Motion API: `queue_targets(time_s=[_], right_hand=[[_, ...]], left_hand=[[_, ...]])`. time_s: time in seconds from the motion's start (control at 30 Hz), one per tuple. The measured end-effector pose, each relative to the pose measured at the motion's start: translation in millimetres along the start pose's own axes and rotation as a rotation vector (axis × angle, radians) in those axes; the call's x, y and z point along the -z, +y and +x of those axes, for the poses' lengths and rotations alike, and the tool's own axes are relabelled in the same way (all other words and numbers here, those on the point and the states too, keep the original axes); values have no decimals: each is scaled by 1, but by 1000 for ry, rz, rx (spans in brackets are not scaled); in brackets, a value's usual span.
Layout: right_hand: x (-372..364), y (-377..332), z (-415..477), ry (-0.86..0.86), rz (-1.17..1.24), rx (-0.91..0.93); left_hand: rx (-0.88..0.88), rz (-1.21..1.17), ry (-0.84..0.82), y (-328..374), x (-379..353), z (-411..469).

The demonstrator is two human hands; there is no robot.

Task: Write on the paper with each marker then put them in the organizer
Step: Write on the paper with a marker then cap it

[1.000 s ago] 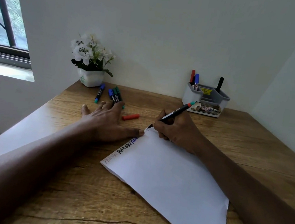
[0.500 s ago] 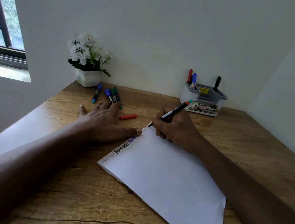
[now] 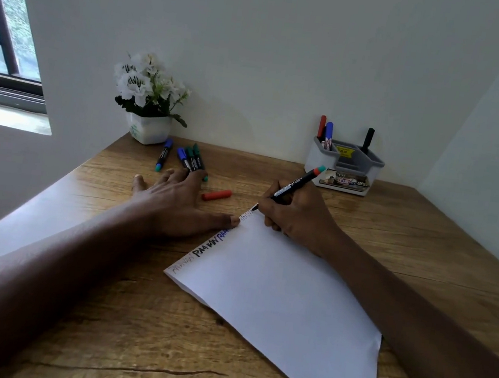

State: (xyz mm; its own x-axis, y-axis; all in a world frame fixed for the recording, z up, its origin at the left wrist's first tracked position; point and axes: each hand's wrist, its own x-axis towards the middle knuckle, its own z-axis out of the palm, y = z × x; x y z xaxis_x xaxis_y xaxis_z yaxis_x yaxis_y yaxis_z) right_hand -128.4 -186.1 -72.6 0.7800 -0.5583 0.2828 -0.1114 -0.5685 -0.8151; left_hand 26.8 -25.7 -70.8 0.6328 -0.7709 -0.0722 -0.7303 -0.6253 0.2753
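Note:
A white sheet of paper (image 3: 285, 300) lies slanted on the wooden desk (image 3: 424, 241), with words in red, black and blue along its upper left edge. My right hand (image 3: 298, 216) grips a black marker (image 3: 292, 187) with a red and teal end, its tip touching the paper's top corner. My left hand (image 3: 177, 205) lies flat on the desk, thumb pressing the paper's edge. A loose red cap (image 3: 216, 195) lies between the hands. Several blue and green markers (image 3: 187, 157) lie beyond my left fingers. The grey organizer (image 3: 343, 166) at the back holds red, blue and black markers.
A white pot of white flowers (image 3: 150, 104) stands at the back left corner against the wall. A window (image 3: 0, 32) is at the far left. Walls close the desk at the back and right.
The marker tip has crept slightly along the top edge of the paper, adding faint marks. My left hand stays flat in place. The view shifted a little.

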Motion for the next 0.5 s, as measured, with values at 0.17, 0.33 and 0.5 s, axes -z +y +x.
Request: queue_targets(time_s=[0.17, 0.33, 0.5], right_hand=[[0, 1, 0, 29, 7, 9], [0, 2, 1, 47, 42, -38], [-1, 1, 2, 69, 23, -18]], left_hand=[[6, 9, -1, 1, 1, 0], [6, 13, -3, 1, 1, -1], [13, 17, -5, 2, 1, 0]])
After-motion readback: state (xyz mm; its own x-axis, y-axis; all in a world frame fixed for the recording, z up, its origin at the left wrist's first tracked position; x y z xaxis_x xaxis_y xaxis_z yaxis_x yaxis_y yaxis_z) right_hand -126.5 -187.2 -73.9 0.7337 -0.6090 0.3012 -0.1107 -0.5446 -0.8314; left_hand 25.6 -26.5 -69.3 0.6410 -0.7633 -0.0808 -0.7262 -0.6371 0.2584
